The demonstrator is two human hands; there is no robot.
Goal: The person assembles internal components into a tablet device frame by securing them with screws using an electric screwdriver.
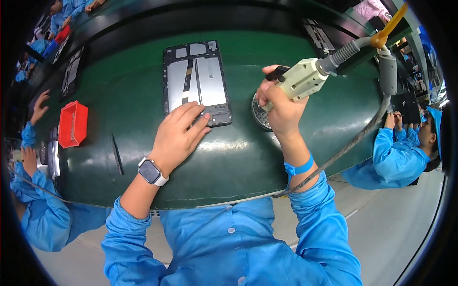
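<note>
An opened tablet (210, 78) with a black frame, silver inner plates and a dark ribbon strip lies in the middle of the green table. Across its lower edge rests my left hand (176, 136), fingers stretched out and lying on the frame; what is beneath the fingertips is hidden. My right hand (285, 110) is wrapped round a cream-coloured electric screwdriver (305, 78), thumb side near its black lever. The tool's tip is hidden behind the hand, over a round dish (261, 119) with a surface full of small holes, to the right of the tablet.
A red tray (73, 125) and dark tweezers (117, 155) lie on the left of the green table (238, 176). The screwdriver's grey cable (360, 136) loops down on the right. Co-workers sit on both sides; another tablet (72, 74) lies at the back left.
</note>
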